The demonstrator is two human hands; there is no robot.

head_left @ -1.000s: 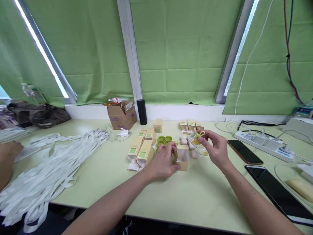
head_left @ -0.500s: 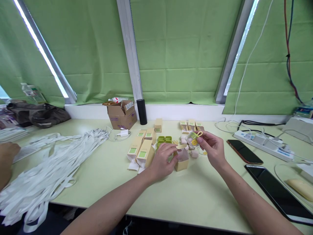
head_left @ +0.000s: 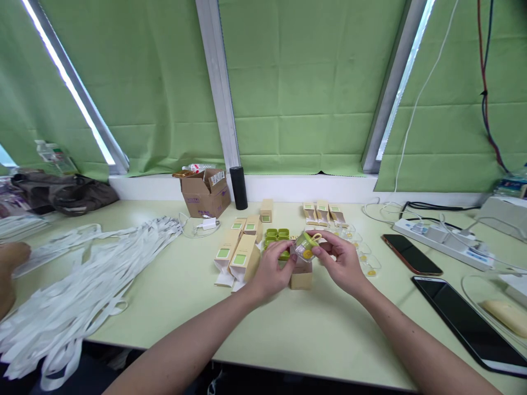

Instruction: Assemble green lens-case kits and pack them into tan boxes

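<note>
My right hand [head_left: 342, 262] pinches a small clear case with a green and yellow piece inside [head_left: 307, 245], held just above a small open tan box [head_left: 301, 278]. My left hand [head_left: 270, 269] grips the left side of that box, its fingers curled round the rim. Behind the box lie several green trays [head_left: 277, 234]. To the left of my left hand lie tan cartons with green labels [head_left: 239, 254].
Small clear cases [head_left: 364, 258] lie to the right of my hands. Two phones [head_left: 411, 255] and a power strip [head_left: 440, 237] sit at the right. A heap of white straps [head_left: 82, 280] covers the left side, where another person's hand [head_left: 10, 263] rests. A brown cardboard box [head_left: 206, 193] and a black cylinder [head_left: 239, 188] stand at the back.
My right hand has carried the clear case leftwards and down until it is over the open box. My left hand stays on the box, which has shifted slightly.
</note>
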